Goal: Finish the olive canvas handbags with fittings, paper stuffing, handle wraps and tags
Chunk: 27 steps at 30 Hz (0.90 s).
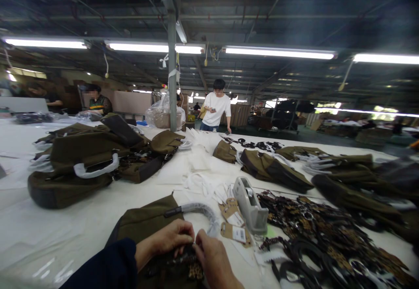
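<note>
An olive-green bag (149, 215) with dark trim lies in front of me. Its handle (209, 215), wrapped in clear plastic, arches to the right. Over the bag, my left hand (172, 239) and my right hand (214, 256) meet, thumbs and fingers pinched together. What the fingertips grip is too small and covered to make out. Just below them a dark braided strap with a leopard-patterned piece (195, 271) rests against the bag. Brown cardboard tags (240, 233) with white barcode labels lie to the right of the handle, beside a grey tape dispenser (250, 210).
Dark straps and leopard-patterned pieces form a heap (314, 228) at right. More olive bags lie on the white table at left (85, 149) and right (275, 171). White sheets (199, 162) are spread mid-table. Across it stands a person in a white shirt (218, 108), near a post (172, 84).
</note>
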{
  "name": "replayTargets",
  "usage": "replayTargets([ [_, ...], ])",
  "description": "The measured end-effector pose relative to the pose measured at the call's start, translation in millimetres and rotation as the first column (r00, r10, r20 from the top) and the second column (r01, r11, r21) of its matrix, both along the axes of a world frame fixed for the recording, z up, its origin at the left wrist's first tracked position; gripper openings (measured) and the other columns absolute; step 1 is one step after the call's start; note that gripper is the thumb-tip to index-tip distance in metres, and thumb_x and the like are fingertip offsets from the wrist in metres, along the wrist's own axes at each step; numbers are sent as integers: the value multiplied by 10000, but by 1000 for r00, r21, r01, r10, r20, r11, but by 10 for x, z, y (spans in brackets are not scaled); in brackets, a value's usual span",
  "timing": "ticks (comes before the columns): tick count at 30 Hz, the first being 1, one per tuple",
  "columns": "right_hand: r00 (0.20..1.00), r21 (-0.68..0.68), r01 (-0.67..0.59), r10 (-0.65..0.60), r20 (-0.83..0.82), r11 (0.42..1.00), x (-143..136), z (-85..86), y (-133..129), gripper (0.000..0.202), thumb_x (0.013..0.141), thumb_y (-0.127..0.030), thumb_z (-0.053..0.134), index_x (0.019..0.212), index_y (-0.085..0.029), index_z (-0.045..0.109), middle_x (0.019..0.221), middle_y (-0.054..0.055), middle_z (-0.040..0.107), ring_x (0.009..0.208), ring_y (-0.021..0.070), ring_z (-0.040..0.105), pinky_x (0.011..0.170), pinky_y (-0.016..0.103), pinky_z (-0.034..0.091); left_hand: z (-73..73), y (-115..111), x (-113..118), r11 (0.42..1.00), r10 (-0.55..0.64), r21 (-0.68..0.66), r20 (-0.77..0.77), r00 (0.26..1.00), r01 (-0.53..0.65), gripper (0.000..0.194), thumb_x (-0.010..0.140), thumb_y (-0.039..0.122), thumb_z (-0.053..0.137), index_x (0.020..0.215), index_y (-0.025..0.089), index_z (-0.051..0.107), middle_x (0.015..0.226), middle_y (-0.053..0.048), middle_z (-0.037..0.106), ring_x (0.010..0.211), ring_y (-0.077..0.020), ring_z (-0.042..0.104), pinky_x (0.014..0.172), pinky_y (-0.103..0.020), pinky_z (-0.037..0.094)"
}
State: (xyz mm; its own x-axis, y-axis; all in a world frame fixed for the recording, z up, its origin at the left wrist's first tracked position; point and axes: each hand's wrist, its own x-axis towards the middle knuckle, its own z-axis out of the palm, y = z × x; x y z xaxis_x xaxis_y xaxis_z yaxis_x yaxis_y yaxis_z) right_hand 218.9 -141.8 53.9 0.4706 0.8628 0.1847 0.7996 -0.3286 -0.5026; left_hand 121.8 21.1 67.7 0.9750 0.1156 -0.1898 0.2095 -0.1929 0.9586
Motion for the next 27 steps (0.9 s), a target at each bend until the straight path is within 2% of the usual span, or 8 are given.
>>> replayTargets([
  [4,992,72,2,7,-128,997,34,1,5,144,824,-57,590,880,-189,603,743,13,688,691,170,625,611,236,327,43,-45,-4,998,67,15,47,997,-68,191,795,340,603,845,156,584,533,51,498,407,-85,407,384,-178,307],
  [7,925,241,30,65,-376,970,90,25,-21,74,798,-128,616,811,-187,574,610,-40,555,578,134,518,547,221,326,122,-70,-13,991,127,16,116,985,-130,226,853,388,568,875,164,546,530,58,505,386,-71,379,364,-166,278],
  [10,696,411,95,235,-679,907,147,82,-83,184,820,-332,650,758,-187,556,628,-43,517,557,128,510,514,221,395,253,-126,-41,976,210,-106,204,956,-192,279,889,440,561,917,166,517,582,33,572,393,-80,438,353,-162,329],
  [12,527,458,119,335,-781,881,174,106,-129,287,813,-453,682,809,-175,609,721,-9,594,637,146,588,615,259,491,339,-196,-68,940,285,-261,247,926,-220,288,890,444,588,919,173,497,762,-30,660,512,-115,572,389,-175,425],
  [14,445,458,135,360,-820,879,187,92,-163,366,797,-516,707,900,-166,678,826,36,664,743,171,642,745,307,527,392,-280,-95,891,339,-396,257,905,-222,291,894,438,605,909,179,475,940,-84,685,670,-154,659,459,-200,505],
  [20,404,438,188,337,-850,879,155,-79,-162,527,756,-609,727,1040,-165,749,933,105,736,865,247,693,838,384,547,343,-447,-121,856,330,-485,240,913,-182,287,910,421,620,937,165,492,856,-92,701,665,-141,673,577,-206,520],
  [24,378,467,218,367,-850,857,138,-51,-155,606,725,-631,744,1102,-157,717,985,115,739,928,279,707,866,408,557,364,-484,-144,869,326,-456,238,915,-191,306,869,410,685,972,163,538,922,-100,708,793,-180,699,668,-233,515],
  [27,356,481,282,375,-856,830,136,-29,-155,663,717,-618,761,1172,-156,624,885,99,745,833,269,730,787,402,582,389,-508,-166,881,315,-432,224,922,-196,298,803,361,762,940,151,603,905,-84,709,815,-172,686,697,-225,498],
])
